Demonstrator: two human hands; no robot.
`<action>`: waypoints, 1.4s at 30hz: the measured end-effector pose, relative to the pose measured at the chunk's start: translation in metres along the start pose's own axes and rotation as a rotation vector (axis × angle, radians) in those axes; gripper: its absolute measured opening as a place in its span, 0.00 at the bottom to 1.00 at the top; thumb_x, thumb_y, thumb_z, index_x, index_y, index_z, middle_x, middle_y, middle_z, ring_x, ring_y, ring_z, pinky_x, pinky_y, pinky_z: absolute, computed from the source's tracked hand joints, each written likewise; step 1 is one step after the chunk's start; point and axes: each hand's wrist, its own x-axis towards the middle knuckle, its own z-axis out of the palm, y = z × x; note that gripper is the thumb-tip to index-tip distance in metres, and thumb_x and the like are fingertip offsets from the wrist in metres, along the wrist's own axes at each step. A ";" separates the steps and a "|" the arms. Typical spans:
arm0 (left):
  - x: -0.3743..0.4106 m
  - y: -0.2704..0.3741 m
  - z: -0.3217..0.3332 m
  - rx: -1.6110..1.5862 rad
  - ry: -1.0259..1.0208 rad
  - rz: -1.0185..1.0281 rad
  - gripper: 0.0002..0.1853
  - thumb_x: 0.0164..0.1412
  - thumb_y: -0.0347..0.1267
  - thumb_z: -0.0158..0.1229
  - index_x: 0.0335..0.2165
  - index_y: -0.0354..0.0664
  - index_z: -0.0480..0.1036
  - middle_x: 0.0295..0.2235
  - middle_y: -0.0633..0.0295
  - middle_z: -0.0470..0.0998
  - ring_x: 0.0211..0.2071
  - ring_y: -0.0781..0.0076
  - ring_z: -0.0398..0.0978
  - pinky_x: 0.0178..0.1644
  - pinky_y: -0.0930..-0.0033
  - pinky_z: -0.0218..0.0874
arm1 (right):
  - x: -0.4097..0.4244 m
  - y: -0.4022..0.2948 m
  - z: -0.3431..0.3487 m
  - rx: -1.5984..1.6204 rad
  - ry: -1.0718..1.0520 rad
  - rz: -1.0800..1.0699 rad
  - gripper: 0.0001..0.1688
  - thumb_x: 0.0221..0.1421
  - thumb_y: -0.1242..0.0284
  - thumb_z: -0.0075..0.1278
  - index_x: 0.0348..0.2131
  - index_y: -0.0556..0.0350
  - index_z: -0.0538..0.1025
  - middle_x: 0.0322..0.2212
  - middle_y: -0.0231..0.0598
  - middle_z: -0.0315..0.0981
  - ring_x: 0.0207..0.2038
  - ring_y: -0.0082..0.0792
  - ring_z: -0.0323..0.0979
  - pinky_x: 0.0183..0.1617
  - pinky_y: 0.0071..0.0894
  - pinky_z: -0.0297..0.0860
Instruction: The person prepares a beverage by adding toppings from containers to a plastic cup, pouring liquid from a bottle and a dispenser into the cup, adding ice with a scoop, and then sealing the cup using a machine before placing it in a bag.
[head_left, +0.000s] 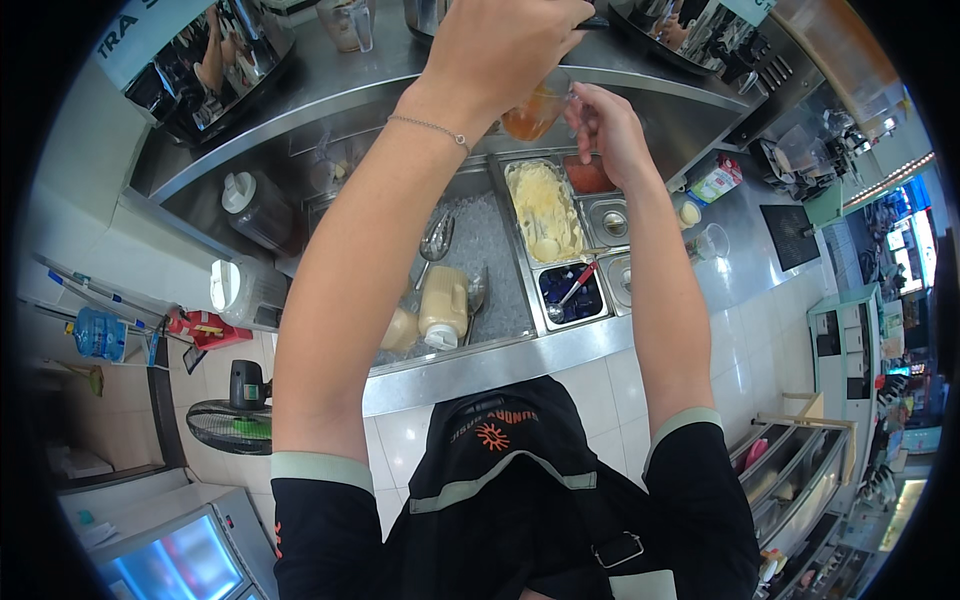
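My left hand (517, 45) reaches across the top of the view, a thin chain bracelet on its wrist. Its fingers are bent beside a black part at the steel counter; what they grip, if anything, is hidden. Just below it, a clear cup (531, 114) of amber liquid is tilted over the back of the steel well. The fingertips of my right hand (604, 131) are at the cup's right edge. Beneath the hands are a pan of pale yellow cream (544, 206) with a spoon and a pan of orange-red food (587, 174).
Left of the pans lies an ice bin (487, 225) with a metal scoop (437, 238) and cream-coloured jugs (444, 307). A dark pan (571, 300) holds a red-handled spoon. White-lidded jugs (251, 206) stand at left; a carton (716, 180) is at right. A fan (232, 427) stands lower left.
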 end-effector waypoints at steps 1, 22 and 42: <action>0.000 0.000 0.001 -0.012 -0.002 0.000 0.07 0.51 0.28 0.63 0.32 0.41 0.77 0.25 0.59 0.75 0.28 0.56 0.77 0.32 0.59 0.69 | 0.000 0.000 0.000 0.004 -0.001 0.000 0.19 0.63 0.59 0.45 0.23 0.51 0.69 0.20 0.28 0.66 0.15 0.20 0.60 0.16 0.22 0.57; -0.031 0.018 -0.017 -0.465 0.528 -0.563 0.13 0.61 0.29 0.62 0.43 0.34 0.74 0.33 0.58 0.80 0.33 0.69 0.79 0.38 0.68 0.69 | 0.000 0.000 -0.010 0.088 -0.057 -0.016 0.20 0.62 0.59 0.48 0.23 0.52 0.70 0.21 0.30 0.66 0.15 0.20 0.61 0.16 0.22 0.58; -0.204 0.332 0.403 -0.864 -0.477 -1.052 0.51 0.42 0.31 0.76 0.61 0.36 0.54 0.54 0.47 0.66 0.57 0.53 0.66 0.58 0.55 0.63 | -0.236 0.098 -0.407 0.028 0.252 0.305 0.17 0.63 0.64 0.47 0.26 0.58 0.72 0.21 0.32 0.66 0.20 0.21 0.65 0.21 0.22 0.63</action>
